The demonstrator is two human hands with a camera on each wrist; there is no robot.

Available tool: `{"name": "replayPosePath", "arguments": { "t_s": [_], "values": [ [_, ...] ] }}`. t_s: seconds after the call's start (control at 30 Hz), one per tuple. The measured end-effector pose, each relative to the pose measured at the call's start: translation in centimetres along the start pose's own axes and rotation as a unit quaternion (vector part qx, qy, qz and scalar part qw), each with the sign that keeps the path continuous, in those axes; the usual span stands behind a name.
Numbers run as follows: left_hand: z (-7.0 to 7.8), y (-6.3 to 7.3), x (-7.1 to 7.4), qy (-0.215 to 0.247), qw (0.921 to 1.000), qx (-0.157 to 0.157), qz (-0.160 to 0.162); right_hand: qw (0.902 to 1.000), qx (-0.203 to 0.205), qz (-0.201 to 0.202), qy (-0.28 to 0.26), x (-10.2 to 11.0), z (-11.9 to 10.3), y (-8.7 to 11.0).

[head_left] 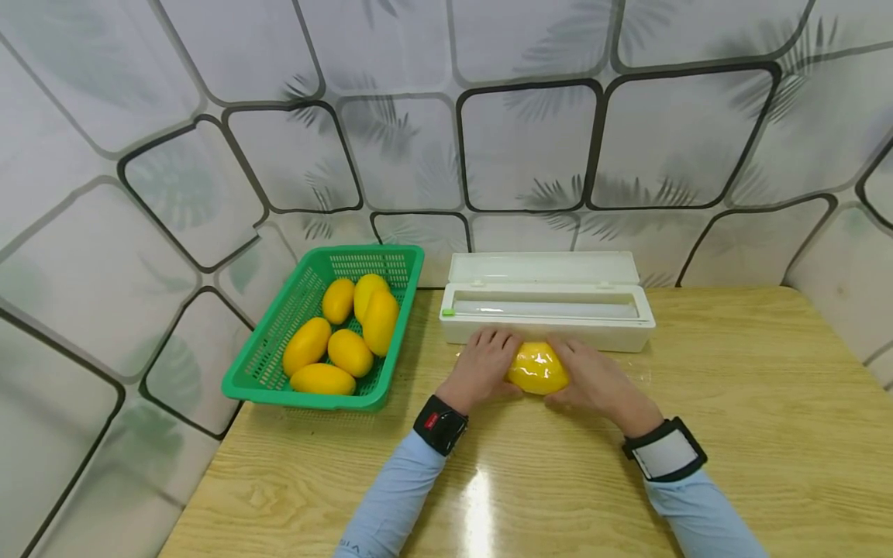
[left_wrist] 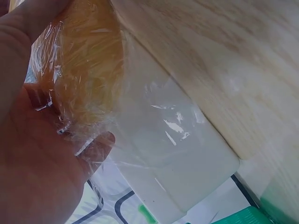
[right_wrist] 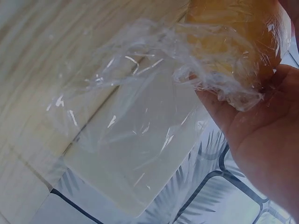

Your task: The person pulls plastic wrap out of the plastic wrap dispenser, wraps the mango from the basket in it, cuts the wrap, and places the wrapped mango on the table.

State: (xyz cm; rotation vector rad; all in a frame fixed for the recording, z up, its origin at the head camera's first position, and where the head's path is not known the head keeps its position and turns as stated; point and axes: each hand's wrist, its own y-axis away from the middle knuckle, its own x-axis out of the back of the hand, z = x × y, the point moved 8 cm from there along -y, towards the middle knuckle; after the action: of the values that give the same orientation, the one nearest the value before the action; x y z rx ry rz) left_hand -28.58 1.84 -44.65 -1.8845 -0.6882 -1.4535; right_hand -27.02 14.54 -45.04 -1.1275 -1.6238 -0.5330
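A yellow mango (head_left: 538,369) wrapped in shiny cling film sits between both hands, close in front of the white film dispenser. My left hand (head_left: 484,367) holds its left end, fingers and thumb curled about the film-covered mango (left_wrist: 91,60). On the opposite end my right hand (head_left: 590,377) grips it the same way. Loose, crumpled cling film (right_wrist: 135,88) trails out past the right hand's side of the fruit. In the left wrist view, gathered film bunches at the fingertips (left_wrist: 103,142).
The white cling film dispenser (head_left: 551,333) stands against the wall with its lid (head_left: 544,269) up and a film roll (head_left: 544,309) inside. To the left, a green plastic basket (head_left: 240,384) holds several unwrapped mangoes (head_left: 324,380). All rest on a wood-grain table (head_left: 760,434).
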Motion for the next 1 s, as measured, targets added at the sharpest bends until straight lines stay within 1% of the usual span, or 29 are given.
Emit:
{"name": "replayPosePath", "arguments": {
  "t_s": [0.23,0.43,0.6,0.83,1.0],
  "values": [
    [-0.2,0.0,-0.2,0.003,1.0,0.002,0.001,1.0,-0.004,0.002,-0.003,0.0,0.1,0.1],
    [-0.4,0.1,-0.2,0.02,0.9997,0.007,0.005,0.9999,-0.003,0.011,-0.001,-0.1,0.2,-0.1],
    [-0.6,0.0,0.2,0.03,0.9993,0.015,0.017,0.9994,0.0,0.032,0.012,0.6,0.1,-0.1],
    [-0.5,0.1,0.8,0.021,0.9992,0.014,0.03,0.9992,0.002,0.037,0.015,1.5,-0.2,-0.1],
    [-0.5,0.3,1.4,0.023,0.9979,0.013,0.059,0.9981,0.021,0.057,0.009,2.0,-0.5,0.0]
  ]
}}
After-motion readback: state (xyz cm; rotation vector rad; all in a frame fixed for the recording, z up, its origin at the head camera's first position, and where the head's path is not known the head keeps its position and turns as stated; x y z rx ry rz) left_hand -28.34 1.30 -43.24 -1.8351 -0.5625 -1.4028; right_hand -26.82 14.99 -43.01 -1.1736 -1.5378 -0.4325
